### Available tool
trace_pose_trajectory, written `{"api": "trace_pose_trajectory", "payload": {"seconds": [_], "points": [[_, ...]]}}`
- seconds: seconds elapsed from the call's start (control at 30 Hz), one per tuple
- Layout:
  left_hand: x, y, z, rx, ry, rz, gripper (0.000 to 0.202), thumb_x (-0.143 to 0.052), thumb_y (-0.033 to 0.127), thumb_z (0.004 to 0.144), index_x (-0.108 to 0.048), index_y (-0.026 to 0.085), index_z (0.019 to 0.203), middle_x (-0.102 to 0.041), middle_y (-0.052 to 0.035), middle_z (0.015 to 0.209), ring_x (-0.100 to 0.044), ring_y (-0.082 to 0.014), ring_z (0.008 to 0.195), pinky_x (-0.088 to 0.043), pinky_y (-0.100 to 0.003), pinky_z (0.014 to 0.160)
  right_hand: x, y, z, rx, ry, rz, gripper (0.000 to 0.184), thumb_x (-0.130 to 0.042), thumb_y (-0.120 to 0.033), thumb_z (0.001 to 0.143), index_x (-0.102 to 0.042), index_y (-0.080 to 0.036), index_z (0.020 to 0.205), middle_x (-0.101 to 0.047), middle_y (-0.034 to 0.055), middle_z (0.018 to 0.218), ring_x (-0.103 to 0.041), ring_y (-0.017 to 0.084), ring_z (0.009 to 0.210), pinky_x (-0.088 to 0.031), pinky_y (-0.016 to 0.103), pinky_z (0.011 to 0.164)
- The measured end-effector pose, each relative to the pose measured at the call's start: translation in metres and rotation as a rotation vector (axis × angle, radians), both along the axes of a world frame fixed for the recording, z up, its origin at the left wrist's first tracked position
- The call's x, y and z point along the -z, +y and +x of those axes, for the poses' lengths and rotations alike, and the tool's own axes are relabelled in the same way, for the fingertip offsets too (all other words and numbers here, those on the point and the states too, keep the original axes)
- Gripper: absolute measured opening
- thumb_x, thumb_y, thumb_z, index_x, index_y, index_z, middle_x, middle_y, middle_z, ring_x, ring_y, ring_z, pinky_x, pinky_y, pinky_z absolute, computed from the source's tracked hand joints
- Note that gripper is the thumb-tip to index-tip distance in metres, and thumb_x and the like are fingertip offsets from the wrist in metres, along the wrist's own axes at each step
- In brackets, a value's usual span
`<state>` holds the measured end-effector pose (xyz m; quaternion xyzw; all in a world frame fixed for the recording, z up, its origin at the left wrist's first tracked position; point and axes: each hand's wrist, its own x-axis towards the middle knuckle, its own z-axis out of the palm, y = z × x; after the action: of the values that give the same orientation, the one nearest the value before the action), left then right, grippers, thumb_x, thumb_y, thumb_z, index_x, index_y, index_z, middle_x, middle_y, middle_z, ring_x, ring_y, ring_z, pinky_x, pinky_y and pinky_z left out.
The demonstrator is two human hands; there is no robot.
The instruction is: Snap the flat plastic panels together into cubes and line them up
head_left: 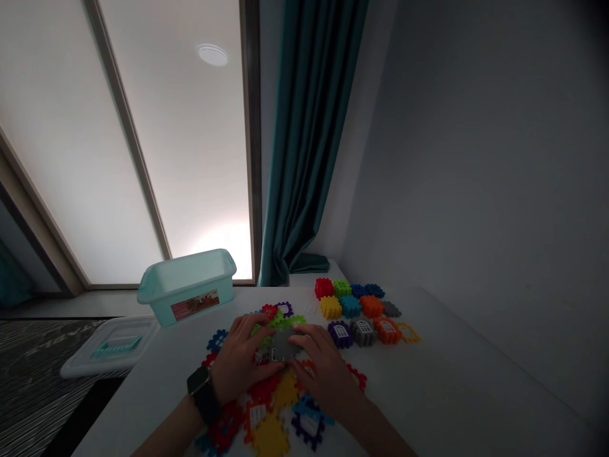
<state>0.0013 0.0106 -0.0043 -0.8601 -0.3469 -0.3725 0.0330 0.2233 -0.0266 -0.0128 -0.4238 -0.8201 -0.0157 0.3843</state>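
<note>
Across the white desk (428,381), beside a mint plastic box (186,287), colourful plastic tiles (271,412) lie heaped beneath both hands, where a slip or hard press could scatter them; the left grip (242,358) and right grip (323,371), curled nearly shut, hold a grey tile (284,346) between them.

Light source: light is let in through a frosted window (137,146), ahead of and left of the left hand (242,362) and right hand (326,371).
Glare: a white glare (223,251) is seen low on the window, straight ahead of the hands.
Brightness: the scene is dim; the hands are underexposed, and the wall (457,158) to their right is in shade.
Distortion: straight lines are bowed towards the frame edges.
</note>
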Motion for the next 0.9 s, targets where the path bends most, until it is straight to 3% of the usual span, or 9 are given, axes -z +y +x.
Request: {"api": "trace_pose_trajectory", "payload": {"seconds": [0.23,0.47,0.73,0.9], "points": [[-0.001,0.007,0.027,0.056,0.014,0.013,0.041,-0.081,0.04,0.075,-0.064,0.02,0.105,-0.061,-0.0096,0.113,-0.059,-0.0291,0.104,-0.055,-0.043,0.086,0.0,-0.004,0.027,0.073,-0.059,0.038,0.024,-0.053,-0.017,0.093,-0.057,-0.024,0.115,-0.065,0.0091,0.123,-0.06,0.027,0.115,-0.05,0.049,0.099],[-0.003,0.022,0.074,0.123,-0.007,0.009,0.04,-0.081,0.037,0.073,-0.062,0.021,0.105,-0.061,-0.0081,0.109,-0.06,-0.0284,0.099,-0.054,-0.043,0.083,0.002,-0.002,0.066,0.15,-0.052,0.087,0.02,-0.052,-0.019,0.095,-0.061,-0.024,0.112,-0.067,0.009,0.122,-0.062,0.026,0.113,-0.051,0.047,0.098],[-0.006,0.03,0.13,0.176,-0.007,-0.102,0.043,-0.084,0.031,0.07,-0.061,0.022,0.105,-0.061,-0.007,0.109,-0.061,-0.0278,0.099,-0.052,-0.045,0.087,0.007,-0.003,0.116,0.229,-0.031,0.076,0.023,-0.053,-0.019,0.094,-0.062,-0.024,0.114,-0.067,0.0091,0.122,-0.061,0.025,0.115,-0.05,0.048,0.1],[-0.008,0.037,0.158,0.213,0.027,-0.147,0.042,-0.079,0.034,0.077,-0.06,0.024,0.113,-0.061,-0.0072,0.114,-0.061,-0.0284,0.101,-0.051,-0.046,0.089,0.012,0.0,0.149,0.28,0.0,0.067,0.024,-0.054,-0.02,0.094,-0.063,-0.025,0.115,-0.067,0.0087,0.123,-0.061,0.026,0.116,-0.049,0.049,0.102]]}}
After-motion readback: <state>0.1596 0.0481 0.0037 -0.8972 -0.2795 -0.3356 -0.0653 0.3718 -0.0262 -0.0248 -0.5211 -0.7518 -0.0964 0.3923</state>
